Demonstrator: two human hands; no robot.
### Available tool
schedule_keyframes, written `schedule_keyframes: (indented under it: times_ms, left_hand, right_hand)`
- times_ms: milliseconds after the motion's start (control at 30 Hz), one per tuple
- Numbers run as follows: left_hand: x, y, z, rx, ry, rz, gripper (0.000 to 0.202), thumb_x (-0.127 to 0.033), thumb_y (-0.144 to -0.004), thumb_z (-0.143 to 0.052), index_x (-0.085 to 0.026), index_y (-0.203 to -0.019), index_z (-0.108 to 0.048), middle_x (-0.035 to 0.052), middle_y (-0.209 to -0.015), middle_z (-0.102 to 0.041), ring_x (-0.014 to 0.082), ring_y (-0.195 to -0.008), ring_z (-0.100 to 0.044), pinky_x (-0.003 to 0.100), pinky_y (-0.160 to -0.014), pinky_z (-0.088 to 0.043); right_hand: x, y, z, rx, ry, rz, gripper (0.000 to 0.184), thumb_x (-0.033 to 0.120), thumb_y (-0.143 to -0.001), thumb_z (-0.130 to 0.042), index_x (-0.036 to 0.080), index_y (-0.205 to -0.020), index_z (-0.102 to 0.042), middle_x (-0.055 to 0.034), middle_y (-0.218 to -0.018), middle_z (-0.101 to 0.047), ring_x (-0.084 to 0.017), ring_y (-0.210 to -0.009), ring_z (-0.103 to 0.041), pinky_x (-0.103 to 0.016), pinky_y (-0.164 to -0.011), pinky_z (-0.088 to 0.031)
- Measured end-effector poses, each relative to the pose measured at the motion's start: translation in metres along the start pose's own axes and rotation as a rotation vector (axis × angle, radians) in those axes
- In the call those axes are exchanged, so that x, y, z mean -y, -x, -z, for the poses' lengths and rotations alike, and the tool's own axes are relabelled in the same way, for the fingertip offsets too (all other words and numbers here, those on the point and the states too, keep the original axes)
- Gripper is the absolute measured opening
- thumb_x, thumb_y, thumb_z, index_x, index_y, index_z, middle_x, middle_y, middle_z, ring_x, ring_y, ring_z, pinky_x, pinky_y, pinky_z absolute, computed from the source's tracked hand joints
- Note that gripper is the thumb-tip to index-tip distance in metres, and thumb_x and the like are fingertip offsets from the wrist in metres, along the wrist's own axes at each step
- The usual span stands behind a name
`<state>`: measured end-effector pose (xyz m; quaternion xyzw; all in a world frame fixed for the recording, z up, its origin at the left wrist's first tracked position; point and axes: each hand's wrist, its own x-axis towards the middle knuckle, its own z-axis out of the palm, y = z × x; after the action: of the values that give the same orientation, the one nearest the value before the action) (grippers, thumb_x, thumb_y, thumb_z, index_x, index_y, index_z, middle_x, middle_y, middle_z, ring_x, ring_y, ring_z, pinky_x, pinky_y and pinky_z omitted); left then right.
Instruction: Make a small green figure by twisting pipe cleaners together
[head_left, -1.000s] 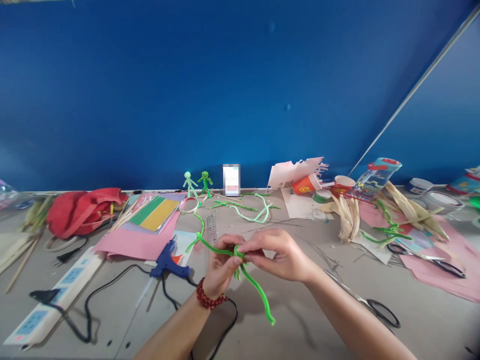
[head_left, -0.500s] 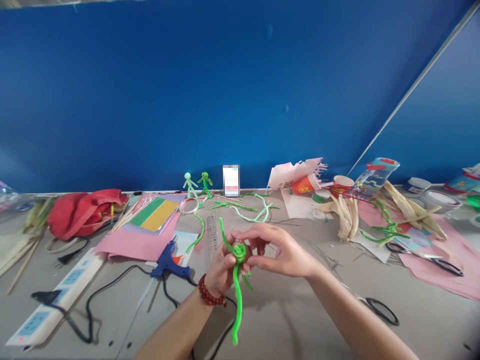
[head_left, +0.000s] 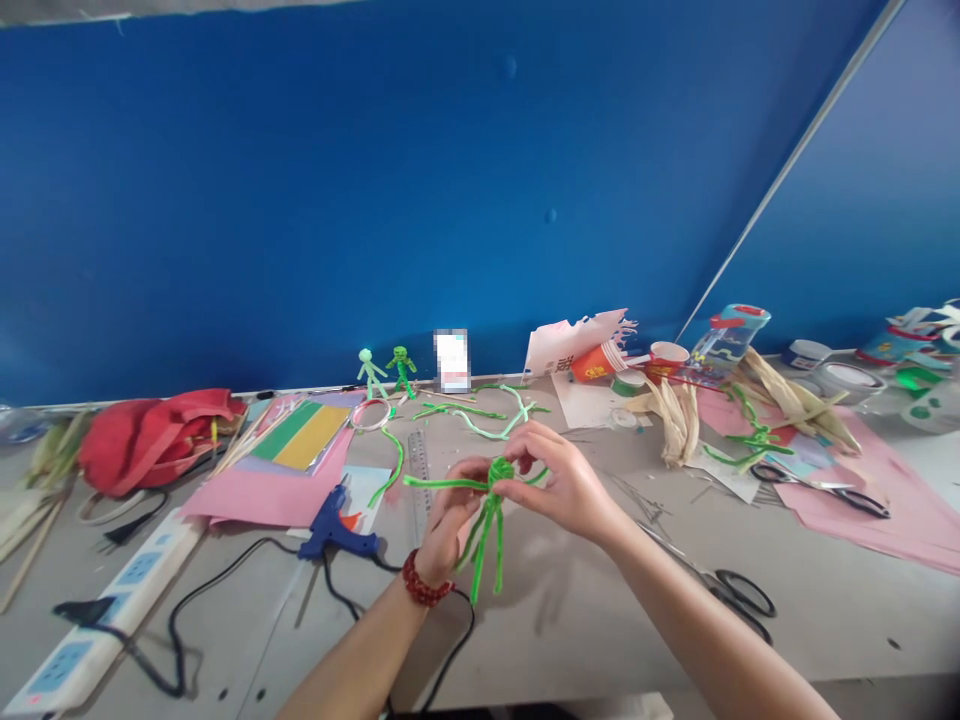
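Between my hands is a bright green pipe cleaner figure (head_left: 491,510), with a coiled round head at the top and several strands hanging below. One strand sticks out to the left and another to the right. My right hand (head_left: 551,480) pinches it just at the head, thumb in front. My left hand (head_left: 448,520), with a red bead bracelet at the wrist, curls around its left side; the fingertips are partly hidden behind it. Beyond them stand two finished-looking pipe cleaner figures, one pale green (head_left: 370,373) and one darker green (head_left: 403,372).
A blue glue gun (head_left: 337,528) and a power strip (head_left: 112,620) with black cords lie at left, near pink paper (head_left: 262,505). A metal ruler (head_left: 418,490) lies behind my left hand. Black-handled scissors (head_left: 742,595), dried husks (head_left: 675,415) and paper cups (head_left: 600,360) are at right.
The green figure has turned: its head now faces up and its strands hang down, with one pointing left. My right hand has closed in on the head. The view has shifted slightly right.
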<state>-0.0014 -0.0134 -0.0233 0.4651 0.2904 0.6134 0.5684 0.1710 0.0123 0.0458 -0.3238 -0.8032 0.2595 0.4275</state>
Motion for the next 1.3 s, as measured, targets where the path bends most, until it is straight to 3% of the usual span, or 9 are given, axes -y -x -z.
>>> schedule_keyframes:
  times_ms: [100, 233, 400, 633, 700, 800, 900, 1133, 1300]
  left_hand:
    - [0.003, 0.002, -0.001, 0.051, 0.026, -0.014, 0.031, -0.031, -0.078, -0.07, -0.019, -0.106, -0.063, 0.0068, -0.097, -0.067, 0.0196, -0.085, -0.062, 0.032, -0.076, -0.05]
    - [0.003, 0.001, -0.003, -0.032, 0.01, -0.014, 0.023, -0.023, -0.08, -0.071, -0.02, -0.101, -0.062, 0.0031, -0.092, -0.066, 0.0134, -0.074, -0.062, 0.026, -0.067, -0.05]
    - [0.002, -0.003, -0.001, -0.106, 0.098, 0.043, 0.025, -0.023, -0.08, -0.071, -0.019, -0.102, -0.059, 0.0015, -0.086, -0.067, 0.0126, -0.067, -0.065, 0.026, -0.064, -0.051]
    - [0.001, -0.007, -0.001, -0.186, 0.191, 0.06, 0.029, -0.02, -0.076, -0.074, -0.021, -0.101, -0.06, 0.0013, -0.085, -0.071, 0.0133, -0.067, -0.067, 0.027, -0.066, -0.054]
    - [0.0, -0.008, -0.002, -0.207, 0.228, 0.072, 0.03, -0.019, -0.074, -0.076, -0.021, -0.1, -0.061, 0.0011, -0.085, -0.071, 0.0139, -0.068, -0.068, 0.028, -0.066, -0.054]
    - [0.001, -0.009, -0.003, -0.207, 0.262, 0.095, 0.031, -0.018, -0.073, -0.077, -0.021, -0.099, -0.061, 0.0003, -0.083, -0.071, 0.015, -0.07, -0.068, 0.027, -0.065, -0.054]
    - [0.005, -0.009, -0.002, -0.194, 0.262, 0.116, 0.029, -0.018, -0.072, -0.077, -0.02, -0.096, -0.062, -0.0006, -0.077, -0.07, 0.0154, -0.07, -0.068, 0.027, -0.065, -0.054]
    - [0.014, -0.012, 0.004, -0.287, 0.191, 0.182, 0.031, -0.022, -0.065, -0.082, -0.018, -0.091, -0.064, -0.0011, -0.077, -0.07, 0.013, -0.067, -0.065, 0.026, -0.066, -0.051]
    - [0.018, -0.011, 0.004, -0.294, 0.082, 0.181, 0.029, -0.024, -0.064, -0.082, -0.017, -0.087, -0.067, 0.0009, -0.083, -0.072, 0.0141, -0.079, -0.065, 0.026, -0.075, -0.049]
  right_hand:
    - [-0.01, 0.002, -0.005, 0.012, -0.027, -0.01, 0.021, 0.038, -0.083, -0.069, 0.019, -0.084, -0.06, -0.0029, -0.085, -0.059, -0.015, -0.075, -0.055, -0.027, -0.068, -0.046]
    - [-0.025, 0.005, -0.01, 0.028, -0.136, -0.05, 0.024, 0.042, -0.092, -0.057, 0.019, -0.091, -0.064, -0.0042, -0.087, -0.065, -0.017, -0.082, -0.06, -0.028, -0.074, -0.047]
    - [-0.045, 0.013, -0.01, -0.229, -0.178, -0.155, 0.033, 0.043, -0.098, -0.045, 0.019, -0.098, -0.068, -0.0074, -0.095, -0.067, -0.021, -0.093, -0.062, -0.032, -0.086, -0.046]
    - [-0.071, 0.025, -0.037, -0.229, -0.932, -0.328, 0.05, 0.061, -0.092, -0.041, 0.019, -0.109, -0.063, -0.0053, -0.085, -0.063, -0.016, -0.071, -0.06, -0.03, -0.065, -0.052]
    - [-0.073, 0.027, -0.05, -0.182, -1.024, -0.311, 0.051, 0.064, -0.084, -0.053, 0.02, -0.11, -0.063, -0.005, -0.087, -0.064, -0.016, -0.07, -0.06, -0.032, -0.066, -0.053]
    - [-0.071, 0.03, -0.065, -0.134, -0.974, -0.342, 0.041, 0.046, -0.074, -0.076, 0.021, -0.105, -0.067, -0.0038, -0.084, -0.069, -0.016, -0.069, -0.062, -0.031, -0.066, -0.052]
    - [-0.066, 0.03, -0.072, -0.222, -0.903, -0.392, 0.023, 0.034, -0.071, -0.08, 0.021, -0.088, -0.07, -0.0011, -0.076, -0.07, -0.015, -0.064, -0.063, -0.028, -0.06, -0.051]
    - [-0.06, 0.028, -0.068, -0.313, -0.786, -0.413, 0.018, 0.034, -0.072, -0.078, 0.02, -0.08, -0.071, -0.0005, -0.071, -0.069, -0.013, -0.058, -0.061, -0.026, -0.054, -0.051]
    - [-0.059, 0.028, -0.067, -0.317, -0.773, -0.444, 0.021, 0.037, -0.073, -0.076, 0.019, -0.077, -0.068, -0.0006, -0.07, -0.066, -0.012, -0.057, -0.059, -0.025, -0.053, -0.05]
